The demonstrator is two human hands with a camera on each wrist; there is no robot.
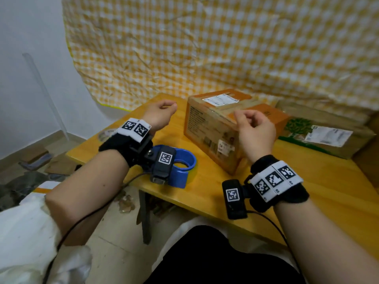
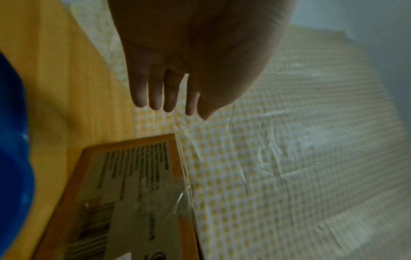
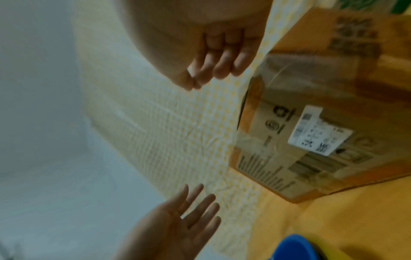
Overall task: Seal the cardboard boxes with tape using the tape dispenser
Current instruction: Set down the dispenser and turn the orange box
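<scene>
Both hands hang free — your left hand [image 1: 160, 114] loosely spread, right hand [image 1: 254, 130] loosely curled, holding nothing — so the blue tape dispenser [image 1: 182, 169] waits ungrasped at the surface's [image 1: 317, 191] near edge.

Quick count on the desk [image 1: 205, 187]

Seeing two cardboard boxes sitting here: orange box [image 1: 215, 128], green-printed box [image 1: 326, 132]. One blue tape dispenser [image 1: 182, 169], two hands.

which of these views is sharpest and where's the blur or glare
Head view is sharpest, though the gingham cloth bows from lens distortion; left wrist view is dim, the left hand backlit; right wrist view is soft with motion blur, glare on the box tape.
</scene>
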